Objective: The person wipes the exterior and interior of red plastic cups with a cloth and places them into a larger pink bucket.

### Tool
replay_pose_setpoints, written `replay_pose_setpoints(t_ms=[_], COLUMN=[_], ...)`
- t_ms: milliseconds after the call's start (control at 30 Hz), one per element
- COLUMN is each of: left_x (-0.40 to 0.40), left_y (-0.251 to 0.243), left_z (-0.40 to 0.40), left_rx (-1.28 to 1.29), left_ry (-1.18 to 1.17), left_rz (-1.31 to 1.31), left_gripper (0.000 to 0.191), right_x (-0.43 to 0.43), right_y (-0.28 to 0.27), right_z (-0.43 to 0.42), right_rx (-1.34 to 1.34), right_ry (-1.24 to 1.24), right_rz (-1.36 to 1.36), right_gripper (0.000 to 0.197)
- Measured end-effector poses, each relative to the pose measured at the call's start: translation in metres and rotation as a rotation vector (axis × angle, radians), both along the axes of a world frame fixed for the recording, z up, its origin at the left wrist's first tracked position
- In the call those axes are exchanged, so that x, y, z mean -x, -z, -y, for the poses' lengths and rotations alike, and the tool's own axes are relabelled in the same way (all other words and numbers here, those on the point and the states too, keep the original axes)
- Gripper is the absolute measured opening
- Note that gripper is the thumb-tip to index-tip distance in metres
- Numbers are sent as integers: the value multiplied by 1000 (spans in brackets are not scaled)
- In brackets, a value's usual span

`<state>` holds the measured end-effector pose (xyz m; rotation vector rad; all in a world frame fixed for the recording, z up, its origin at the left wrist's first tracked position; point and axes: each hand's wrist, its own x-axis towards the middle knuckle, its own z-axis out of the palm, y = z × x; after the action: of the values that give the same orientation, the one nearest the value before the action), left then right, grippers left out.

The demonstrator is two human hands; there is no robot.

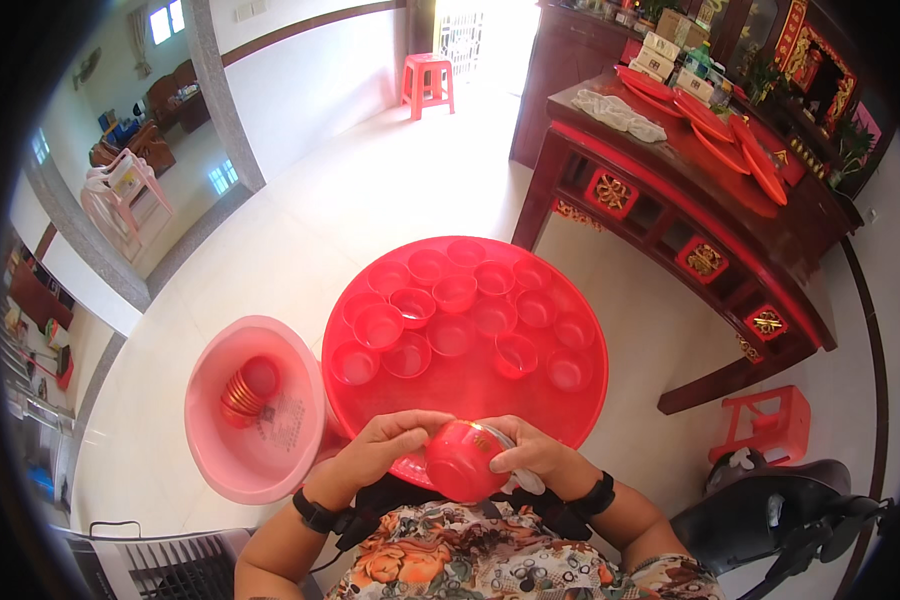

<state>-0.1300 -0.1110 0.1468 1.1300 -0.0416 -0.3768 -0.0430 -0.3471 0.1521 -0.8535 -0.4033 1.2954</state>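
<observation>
A red bowl [461, 466] with a gold rim and gold marking is tilted between my two hands, its base towards me. My left hand [390, 444] grips it at the left, with fingers along the rim. On the opposite side my right hand [534, 452] holds the bowl together with a white cloth [525, 481], which hangs below the fingers. The bowl's inside is hidden. Just beyond my hands is a round red plastic table [450, 390], where several red bowls [451, 335] stand spread over the far part.
At the left, a pink basin [214, 450] holds a nested stack of red bowls [249, 394]. A dark wooden altar table [720, 187] bears red lids [709, 120] and a white cloth [619, 115]. Red stools [427, 82] and a black scooter seat [742, 517] are farther off.
</observation>
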Motion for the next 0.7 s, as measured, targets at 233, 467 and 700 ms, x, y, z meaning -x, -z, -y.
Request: replay_pose_setpoints(t_ms=[233, 467, 700], left_x=[2, -2, -4], left_y=[24, 18, 34], left_z=[-14, 16, 33], left_rx=[337, 247, 38], left_ry=[269, -26, -78], left_rz=[-79, -148, -166], left_gripper=[25, 15, 16], right_x=[-6, -19, -18], right_y=[23, 0, 5], right_z=[-7, -13, -22], right_rx=[-12, 225, 241], right_ry=[184, 740, 701], right_rz=[191, 976, 1503], right_gripper=[43, 25, 28])
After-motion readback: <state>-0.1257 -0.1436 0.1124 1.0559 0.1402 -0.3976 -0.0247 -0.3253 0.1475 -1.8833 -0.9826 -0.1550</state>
